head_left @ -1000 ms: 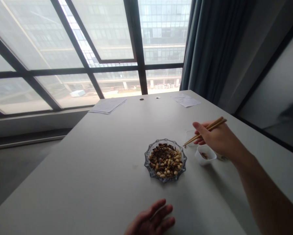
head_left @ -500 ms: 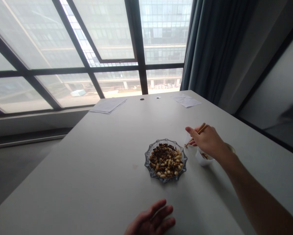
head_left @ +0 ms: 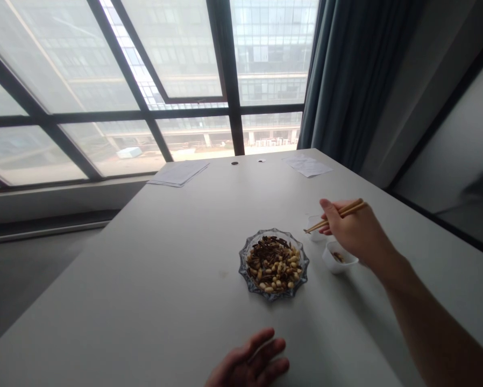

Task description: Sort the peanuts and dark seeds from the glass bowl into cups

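Fingers [head_left: 328, 208] round chopsticks [head_left: 317, 226] — bowl [head_left: 271, 295], white tub [head_left: 339, 267] nearby

Daylight floods in through the big window [head_left: 229, 59], and the building [head_left: 274, 48] outside is bleached pale with glare! In here it's dim: the curtain [head_left: 342, 80] sinks into near-black folds, the white table [head_left: 156, 258] greys toward us. A soft shadow stretches nearside of the white cup [head_left: 335, 266]. The left hand [head_left: 249, 360] sits dark, its detail soft, and lines lean, wide-angle, toward the edges.
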